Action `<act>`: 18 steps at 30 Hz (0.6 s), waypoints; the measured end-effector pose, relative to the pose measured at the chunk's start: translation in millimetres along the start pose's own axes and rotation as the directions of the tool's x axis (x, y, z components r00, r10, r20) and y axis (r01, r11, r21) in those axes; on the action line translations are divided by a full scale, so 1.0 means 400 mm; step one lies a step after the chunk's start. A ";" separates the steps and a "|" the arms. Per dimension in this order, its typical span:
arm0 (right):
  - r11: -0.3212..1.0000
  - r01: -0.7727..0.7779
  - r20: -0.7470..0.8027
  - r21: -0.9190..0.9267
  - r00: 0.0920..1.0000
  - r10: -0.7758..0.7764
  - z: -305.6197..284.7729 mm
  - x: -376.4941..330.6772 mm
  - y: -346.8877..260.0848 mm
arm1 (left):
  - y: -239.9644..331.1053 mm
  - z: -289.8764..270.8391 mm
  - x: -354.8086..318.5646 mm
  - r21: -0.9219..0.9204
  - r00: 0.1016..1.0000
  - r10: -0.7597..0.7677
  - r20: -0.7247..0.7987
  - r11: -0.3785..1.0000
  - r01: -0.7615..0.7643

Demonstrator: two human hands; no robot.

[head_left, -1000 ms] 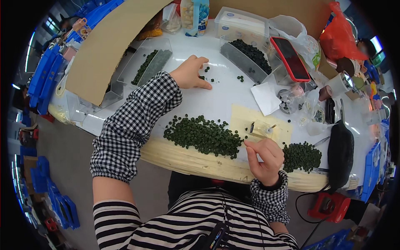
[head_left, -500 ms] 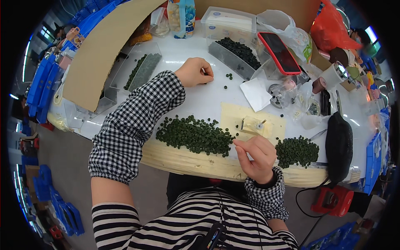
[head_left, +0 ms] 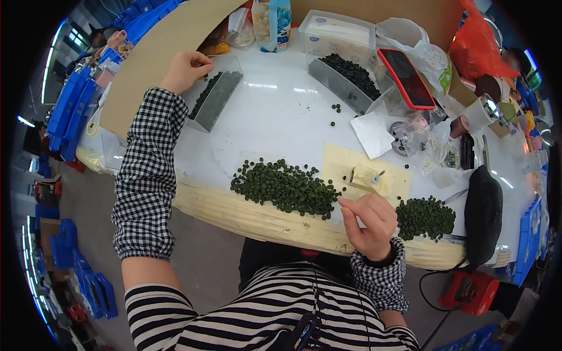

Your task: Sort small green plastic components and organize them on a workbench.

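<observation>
My left hand (head_left: 186, 71) reaches over the far end of a clear bin (head_left: 221, 105) at the far left, which holds small dark green round pieces (head_left: 201, 100). Its thumb and fingers are pinched together; a dark speck shows at the tips, too small to name. Near the table's front edge my right hand (head_left: 373, 222) is closed in a pinch, its fingertips at the right end of a large pile of the green pieces (head_left: 287, 186). What it pinches, if anything, cannot be made out. Just beyond it a small fixture with an upright pin (head_left: 367, 177) stands on a cream sheet (head_left: 335, 161).
A smaller green pile (head_left: 426, 217) lies right of my right hand, beside a black pouch (head_left: 483, 216). Farther back stand a bin of darker pieces (head_left: 351, 73) and a red-cased phone (head_left: 408, 79). A white paper (head_left: 372, 136) and plastic bags lie to the right. Cardboard (head_left: 140, 76) curves along the left.
My left hand has moved left from the middle of the table to the left bin. My right hand stays pinched by the pile. The whole view has shifted slightly.
</observation>
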State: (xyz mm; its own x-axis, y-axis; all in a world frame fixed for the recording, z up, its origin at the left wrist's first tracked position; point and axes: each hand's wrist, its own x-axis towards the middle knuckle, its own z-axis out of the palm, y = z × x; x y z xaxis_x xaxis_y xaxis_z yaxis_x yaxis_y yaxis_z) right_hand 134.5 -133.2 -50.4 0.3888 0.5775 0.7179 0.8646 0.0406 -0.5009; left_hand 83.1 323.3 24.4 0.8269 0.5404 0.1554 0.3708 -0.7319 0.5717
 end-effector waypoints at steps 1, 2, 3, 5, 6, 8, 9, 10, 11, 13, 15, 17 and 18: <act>1.000 -0.003 -0.002 0.000 1.000 0.003 0.001 0.000 0.001 | -0.017 -0.006 -0.011 0.031 0.997 -0.068 0.047 0.997 0.067; 1.000 -0.006 0.000 -0.006 1.000 0.006 0.000 -0.001 0.001 | -0.026 -0.004 -0.023 0.060 0.986 -0.136 0.093 0.990 0.131; 1.000 -0.009 0.000 -0.011 1.000 0.009 0.000 -0.001 0.001 | -0.031 0.009 -0.036 0.034 0.982 -0.169 0.085 0.985 0.166; 1.000 -0.011 -0.004 -0.014 1.000 0.011 0.001 -0.001 0.001 | -0.019 0.018 -0.056 0.060 0.976 -0.202 0.083 0.978 0.197; 1.000 -0.011 -0.006 -0.016 1.000 0.011 0.001 -0.001 0.001 | -0.013 0.021 -0.062 0.073 0.972 -0.219 0.081 0.974 0.213; 1.000 -0.015 0.002 -0.015 1.000 0.015 0.004 -0.003 0.002 | -0.031 0.020 -0.055 0.227 1.000 0.018 0.009 0.974 -0.020; 1.000 -0.016 0.007 -0.014 1.000 0.016 0.005 -0.002 0.002 | -0.035 0.019 -0.054 0.307 0.990 0.140 -0.013 0.943 -0.129; 1.000 -0.027 0.021 -0.012 0.999 0.027 0.003 0.000 -0.002 | -0.038 0.027 -0.056 0.269 0.982 0.183 -0.054 0.949 -0.162; 0.999 -0.045 0.035 -0.020 0.998 0.045 0.000 -0.001 -0.003 | 0.007 0.053 -0.061 0.224 0.969 0.230 -0.091 0.953 -0.205; 0.997 -0.065 0.043 -0.030 0.997 0.067 -0.005 -0.002 -0.006 | 0.101 0.108 -0.078 0.131 0.951 0.304 -0.048 0.946 -0.296; 0.997 -0.073 0.043 -0.037 0.996 0.074 -0.007 -0.001 -0.007 | 0.169 0.178 -0.088 0.038 0.924 0.346 0.163 0.933 -0.357; 0.998 -0.054 0.010 -0.039 0.998 0.055 -0.001 -0.005 0.000 | 0.213 0.266 -0.096 -0.020 0.859 0.357 0.366 0.926 -0.376; 0.998 -0.043 -0.005 -0.039 0.999 0.043 0.002 -0.004 0.002 | 0.229 0.304 -0.101 -0.040 0.826 0.353 0.439 0.926 -0.374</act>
State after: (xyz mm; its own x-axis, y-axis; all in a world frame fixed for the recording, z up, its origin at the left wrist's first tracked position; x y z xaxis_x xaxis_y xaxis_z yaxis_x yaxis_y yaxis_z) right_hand 134.4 -133.5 -52.6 0.4273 0.5744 0.6982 0.8588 -0.0164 -0.5121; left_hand 135.0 183.9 -27.5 0.9997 0.0059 -0.0236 0.0170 -0.8638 0.5035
